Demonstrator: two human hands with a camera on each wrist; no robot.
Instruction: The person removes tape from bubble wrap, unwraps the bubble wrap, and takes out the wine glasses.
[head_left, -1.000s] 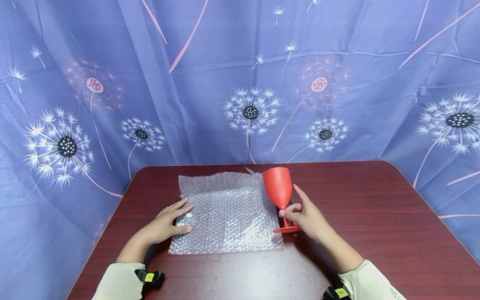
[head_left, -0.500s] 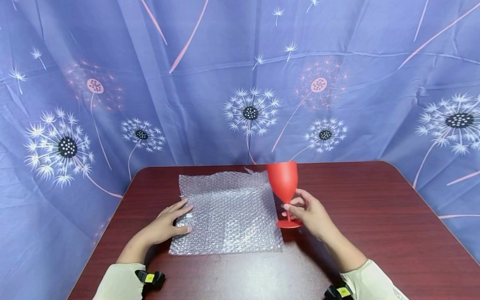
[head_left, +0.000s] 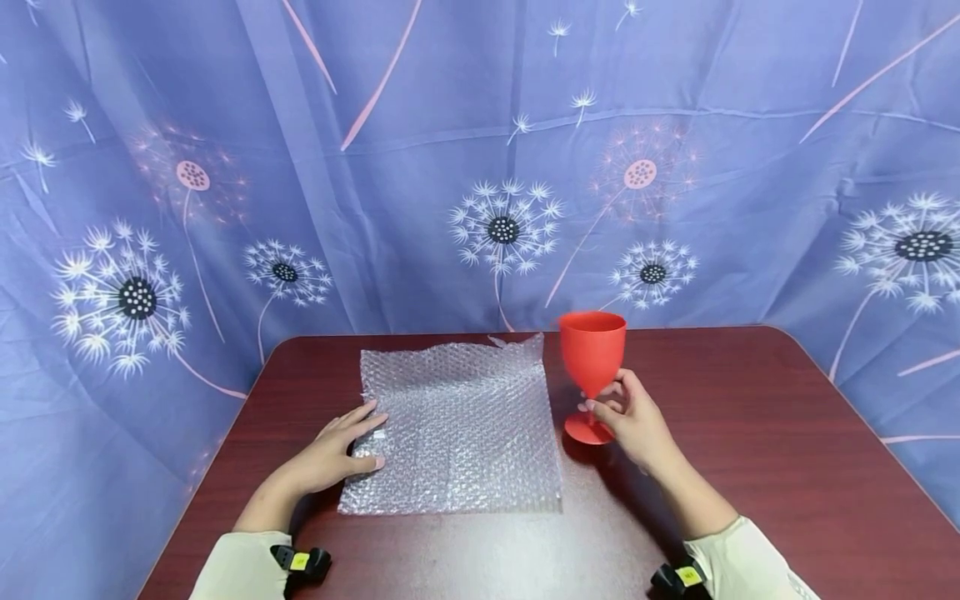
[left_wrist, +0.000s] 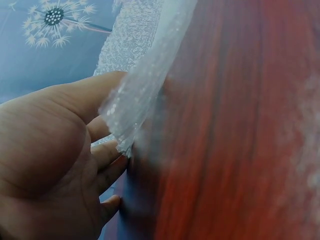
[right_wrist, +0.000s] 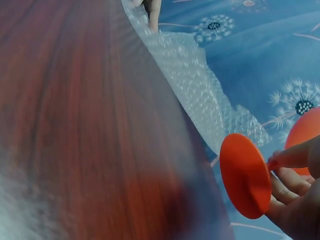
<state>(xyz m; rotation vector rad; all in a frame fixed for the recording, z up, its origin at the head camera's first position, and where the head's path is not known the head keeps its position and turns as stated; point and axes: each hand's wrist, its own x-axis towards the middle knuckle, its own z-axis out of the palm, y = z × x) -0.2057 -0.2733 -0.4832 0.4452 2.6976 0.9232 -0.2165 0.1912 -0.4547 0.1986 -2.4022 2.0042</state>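
Note:
A red goblet (head_left: 592, 354) stands nearly upright just off the right edge of a sheet of bubble wrap (head_left: 457, 442). My right hand (head_left: 641, 425) pinches its thin stem between thumb and fingers, below the bowl. The right wrist view shows the underside of its round foot (right_wrist: 245, 176), raised toward the camera. My left hand (head_left: 330, 457) rests with spread, nearly straight fingers on the left edge of the bubble wrap. In the left wrist view the wrap's near edge (left_wrist: 142, 82) curls up and hides the thumb tip.
A dark red wooden table (head_left: 765, 417) lies under everything, with a bright glare patch at its front middle. Behind it and to the left hangs a blue curtain (head_left: 405, 250) with dandelion prints. The wrap's far right corner (head_left: 532, 346) sticks up.
My right hand has carried the goblet to the right, off the bubble wrap, and it has gone from tilted to nearly upright. The right index finger has curled in. My left hand stays put.

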